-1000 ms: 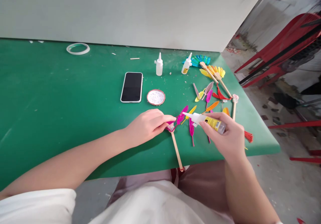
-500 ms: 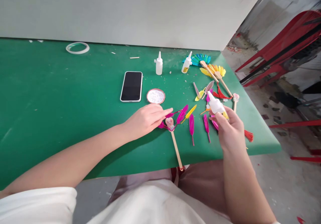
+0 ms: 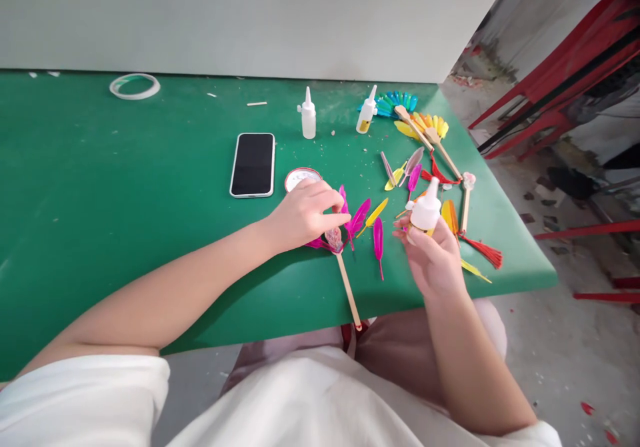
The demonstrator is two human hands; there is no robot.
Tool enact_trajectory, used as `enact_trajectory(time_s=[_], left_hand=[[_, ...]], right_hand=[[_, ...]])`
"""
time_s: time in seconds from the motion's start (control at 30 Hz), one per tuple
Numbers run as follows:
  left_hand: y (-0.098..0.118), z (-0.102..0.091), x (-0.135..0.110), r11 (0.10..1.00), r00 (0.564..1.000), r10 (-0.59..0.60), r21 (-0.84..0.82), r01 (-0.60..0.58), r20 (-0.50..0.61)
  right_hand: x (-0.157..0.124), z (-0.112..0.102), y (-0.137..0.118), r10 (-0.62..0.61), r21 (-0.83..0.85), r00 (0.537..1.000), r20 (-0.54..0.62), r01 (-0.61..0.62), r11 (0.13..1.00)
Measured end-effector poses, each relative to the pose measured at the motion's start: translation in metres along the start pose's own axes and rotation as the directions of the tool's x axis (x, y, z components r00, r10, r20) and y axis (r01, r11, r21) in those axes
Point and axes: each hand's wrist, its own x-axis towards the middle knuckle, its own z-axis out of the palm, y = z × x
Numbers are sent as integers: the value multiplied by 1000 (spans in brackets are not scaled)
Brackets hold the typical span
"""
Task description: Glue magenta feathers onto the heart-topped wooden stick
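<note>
My left hand point(image 3: 309, 215) is closed, with thumb and forefinger pinching a magenta feather point(image 3: 345, 201) at the head of a small fan. That fan has a wooden handle point(image 3: 349, 288) pointing toward me and a patterned head point(image 3: 333, 237) partly under my fingers. Other magenta feathers fan out from it, one point(image 3: 359, 218) on its right side. My right hand point(image 3: 434, 255) grips a white glue bottle point(image 3: 427, 211), nozzle up, above the table. Between the hands lie a loose magenta feather point(image 3: 379, 239) and a yellow feather point(image 3: 376, 213).
On the green table point(image 3: 125, 187) are a phone point(image 3: 253, 165), a round white lid point(image 3: 300, 176) partly behind my left hand, two more glue bottles point(image 3: 309, 117) and a tape roll point(image 3: 135, 87). Finished-looking feather fans point(image 3: 425, 130) and a red tassel point(image 3: 484, 251) lie right. Red chairs point(image 3: 560, 87) stand beyond.
The feather at my left fingers has turned more upright as the hand shifted slightly right. My right hand has moved left, and the glue bottle in it is now more upright.
</note>
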Motion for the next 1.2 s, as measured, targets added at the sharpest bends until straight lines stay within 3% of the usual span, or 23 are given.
enact_trajectory(time_s=[0.13, 0.23, 0.3, 0.4, 0.47, 0.6, 0.73, 0.87, 1.0, 1.1, 1.2], left_hand=[[-1, 2, 3, 995, 986, 97, -13, -96, 134], [-1, 4, 3, 994, 988, 107, -47, -103, 107], [0, 6, 3, 989, 997, 54, -140, -45, 58], [4, 8, 6, 929, 991, -134, -345, 133, 20], [8, 9, 10, 850, 954, -297, -448, 279, 32], [12, 11, 19, 625, 817, -547, -562, 543, 182], [10, 15, 24, 430, 735, -573, -630, 646, 363], [7, 18, 26, 405, 710, -514, -594, 695, 481], [5, 20, 27, 403, 696, -473, -570, 716, 540], [4, 20, 27, 388, 685, -454, -565, 728, 570], [5, 19, 28, 392, 676, -437, -551, 737, 593]], right_hand=[[-5, 7, 7, 8, 80, 999, 51, -12, 997], [-7, 11, 11, 39, 84, 994, 98, -48, 995], [-8, 12, 12, 60, 45, 994, 97, -64, 997], [-9, 14, 12, 80, -8, 993, 91, -80, 997], [-10, 16, 13, 80, -6, 993, 89, -79, 997], [-11, 19, 16, 68, -2, 995, 73, -68, 998], [-14, 18, 19, 48, -15, 995, 90, -47, 999], [-22, 17, 20, -29, -143, 992, 123, 47, 989], [-31, 17, 20, -116, -379, 970, 215, 192, 905], [-32, 18, 18, -180, -544, 925, 334, 345, 765], [-30, 21, 16, -245, -609, 864, 439, 487, 627]])
